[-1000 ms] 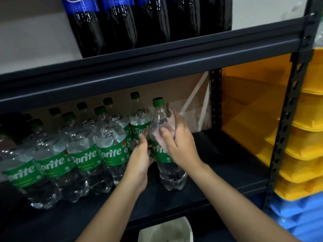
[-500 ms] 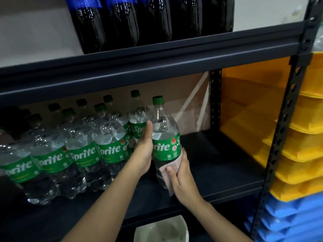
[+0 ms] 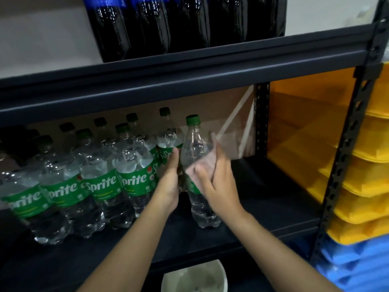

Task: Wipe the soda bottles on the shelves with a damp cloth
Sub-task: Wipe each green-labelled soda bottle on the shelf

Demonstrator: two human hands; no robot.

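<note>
Nearest you, a white bowl [image 3: 194,277] sits below the shelf [image 3: 242,226] edge; anything you drop could land in it. Your left hand [image 3: 169,182] grips the bottle [image 3: 196,165] at its label, thumb up. Your right hand [image 3: 216,178] presses the cloth [image 3: 202,163] round the bottle's shoulder. The bottle stands on the shelf, just right of the Sprite row [image 3: 88,182]. Rub too hard and it may tip, or knock into the row. Grip loosely and the wet plastic could slip. Further up, dark bottles [image 3: 168,24] look untouched.
</note>
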